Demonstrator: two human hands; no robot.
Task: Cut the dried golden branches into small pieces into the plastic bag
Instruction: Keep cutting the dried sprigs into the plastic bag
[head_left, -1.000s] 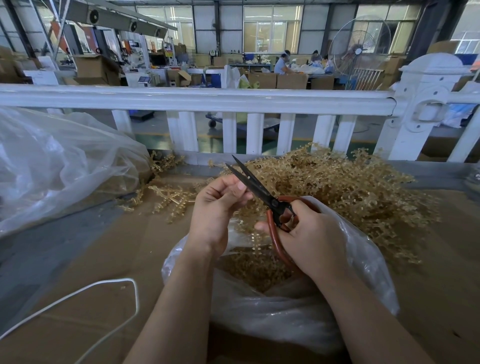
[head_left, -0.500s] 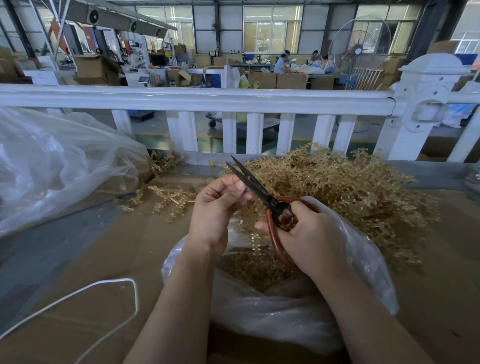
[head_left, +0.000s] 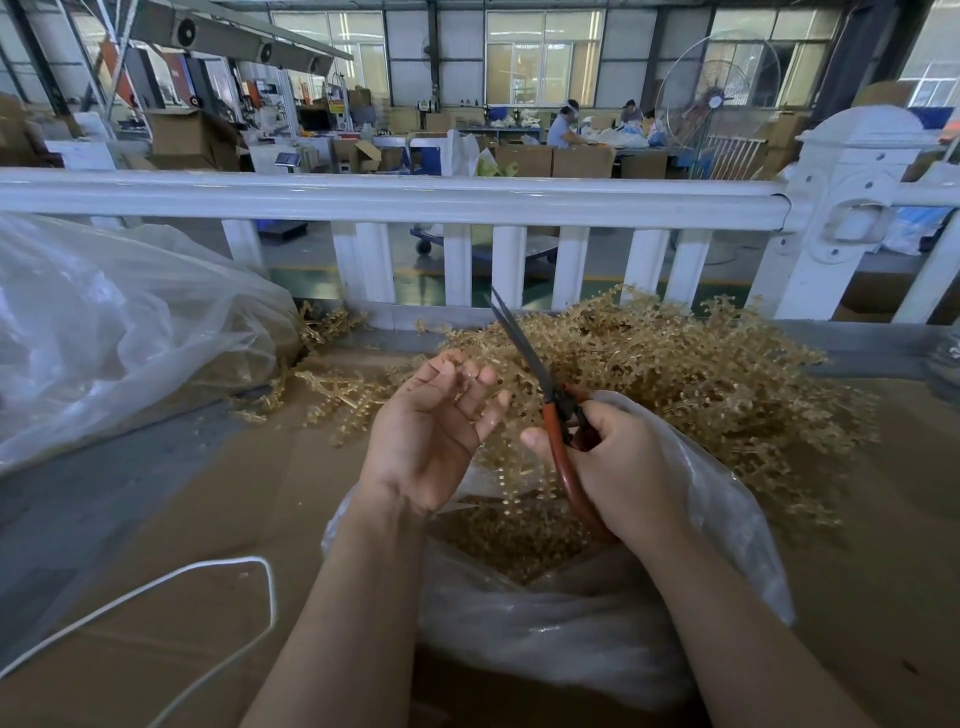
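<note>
Your right hand (head_left: 621, 467) holds the scissors (head_left: 545, 395) by the red handles, and its fingers (head_left: 605, 415) are closed around them. The dark blades lie together and point up and away from you, toward the white railing (head_left: 395, 200). Your left hand (head_left: 428, 436) is just beside the blades, palm turned toward you. Its fingers (head_left: 470, 382) are loosely spread and a little curled, and I cannot tell if some small piece rests between them.

Both hands are above the open mouth of the plastic bag (head_left: 571, 623), which sits on the desk (head_left: 156, 519) right in front of you. Inside the bag you see a layer of small golden cut pieces (head_left: 514, 540). The dried golden branches (head_left: 675, 364) lie in a big loose heap on the desk behind the bag, between it and the railing, and a few single sprigs (head_left: 337, 389) are spread to the left of the heap.

At the far left a second, larger clear bag (head_left: 114, 322) lies on the desk. A white cord (head_left: 249, 566) curves over the desk near your left forearm.
</note>
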